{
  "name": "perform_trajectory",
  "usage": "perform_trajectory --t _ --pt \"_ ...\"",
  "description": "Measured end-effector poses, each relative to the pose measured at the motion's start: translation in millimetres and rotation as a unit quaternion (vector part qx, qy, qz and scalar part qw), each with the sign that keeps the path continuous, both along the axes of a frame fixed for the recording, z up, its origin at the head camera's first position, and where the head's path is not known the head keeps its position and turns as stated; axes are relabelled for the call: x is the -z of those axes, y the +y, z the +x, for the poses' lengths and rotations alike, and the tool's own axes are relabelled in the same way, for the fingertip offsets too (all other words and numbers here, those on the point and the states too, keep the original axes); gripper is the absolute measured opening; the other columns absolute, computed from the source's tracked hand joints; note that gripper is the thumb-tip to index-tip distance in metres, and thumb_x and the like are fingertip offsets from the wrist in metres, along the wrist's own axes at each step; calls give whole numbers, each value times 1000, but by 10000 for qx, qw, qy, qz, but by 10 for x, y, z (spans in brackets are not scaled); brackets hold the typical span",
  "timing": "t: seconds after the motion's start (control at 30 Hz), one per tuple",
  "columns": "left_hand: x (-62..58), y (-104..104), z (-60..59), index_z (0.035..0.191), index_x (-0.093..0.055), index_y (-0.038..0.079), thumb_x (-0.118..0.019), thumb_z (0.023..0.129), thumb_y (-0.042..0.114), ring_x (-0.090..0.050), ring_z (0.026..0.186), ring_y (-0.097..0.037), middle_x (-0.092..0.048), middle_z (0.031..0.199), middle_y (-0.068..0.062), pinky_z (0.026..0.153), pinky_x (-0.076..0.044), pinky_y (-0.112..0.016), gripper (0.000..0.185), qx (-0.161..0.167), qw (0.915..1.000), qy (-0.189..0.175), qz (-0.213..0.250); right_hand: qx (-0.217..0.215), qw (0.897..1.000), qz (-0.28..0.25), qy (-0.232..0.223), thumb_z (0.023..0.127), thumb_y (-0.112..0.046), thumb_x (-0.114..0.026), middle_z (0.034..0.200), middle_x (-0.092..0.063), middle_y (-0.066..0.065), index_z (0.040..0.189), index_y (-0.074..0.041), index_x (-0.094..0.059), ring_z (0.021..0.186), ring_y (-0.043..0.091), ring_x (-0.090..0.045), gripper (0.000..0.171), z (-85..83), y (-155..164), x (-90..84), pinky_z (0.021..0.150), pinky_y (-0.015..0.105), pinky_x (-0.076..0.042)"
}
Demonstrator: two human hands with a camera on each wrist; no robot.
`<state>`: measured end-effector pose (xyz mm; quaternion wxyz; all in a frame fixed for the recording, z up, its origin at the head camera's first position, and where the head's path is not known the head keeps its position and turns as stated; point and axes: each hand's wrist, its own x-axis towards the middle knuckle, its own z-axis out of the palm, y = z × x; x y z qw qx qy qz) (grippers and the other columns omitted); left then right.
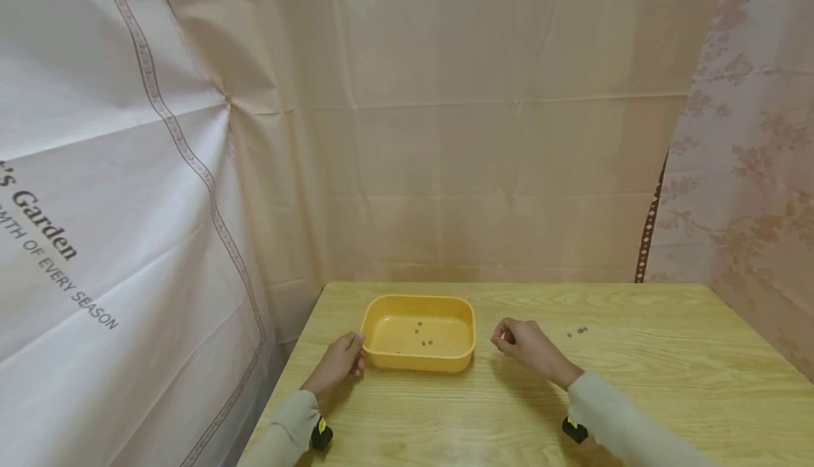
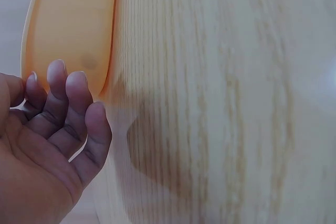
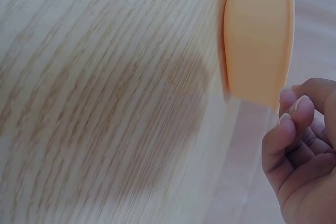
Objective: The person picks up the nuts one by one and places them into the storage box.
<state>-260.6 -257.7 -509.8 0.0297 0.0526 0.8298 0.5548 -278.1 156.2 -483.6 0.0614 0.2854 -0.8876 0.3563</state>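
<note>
**A:** ok so what's going on here? I'm seeing a person sitting at a wooden table (image 1: 636,382) with a yellow tray (image 1: 381,311) in front of them.

**B:** yep. The tray is sitting toward the left side of the table, and a few tiny dark bits (image 1: 422,340) are lying inside it. The left hand (image 1: 337,364) is resting right at the tray's left front corner, fingertips at the rim. From the left wrist view the fingers (image 2: 68,103) are looking relaxed and only loosely bent, not wrapping around anything.

**A:** and the right one?

**B:** The right hand (image 1: 524,343) is hovering just to the right of the tray, not touching it. Its fingers (image 3: 294,114) are curling in with the tips bunching against the thumb, like a pinch. Whatever might be between them is too small, so I can't tell if it's actually holding something.

**A:** anything else lying around?

**B:** a couple more of those dark specks (image 1: 577,331) are sitting on the table, further right of the right hand. Pale curtains (image 1: 445,135) are hanging behind everything.
</note>
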Motion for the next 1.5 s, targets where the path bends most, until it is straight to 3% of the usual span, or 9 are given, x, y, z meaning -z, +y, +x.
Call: perform_trajectory --t 0.33,0.7,1.5 --pt "-15 4 10 95 -55 2 -40 114 32 -53 61 -13 -57 73 -4 55 -48 -24 39 -60 9999 1 -138 -97 9999 59 8 103 -12 -66 71 -58 -7 100 -8 -66 57 3 -48 5 -18 -78 39 52 24 -46" --pt "-25 15 30 100 -54 1 -42 113 34 -52 63 -14 -58 78 -9 56 -48 -24 38 -79 9997 -146 205 -279 9996 96 28 102 -11 -66 70 -58 -8 100 -6 -67 56 2 -46 5 -26 -211 32 50 23 -45" --pt "-27 25 43 101 -54 0 -40 114 33 -53 65 -15 -59 80 -11 58 -48 -25 38 -135 9996 -172 175 -485 9987 73 124 103 -11 -64 69 -56 -10 100 -8 -66 56 1 -44 5 -7 -385 29 51 22 -44"
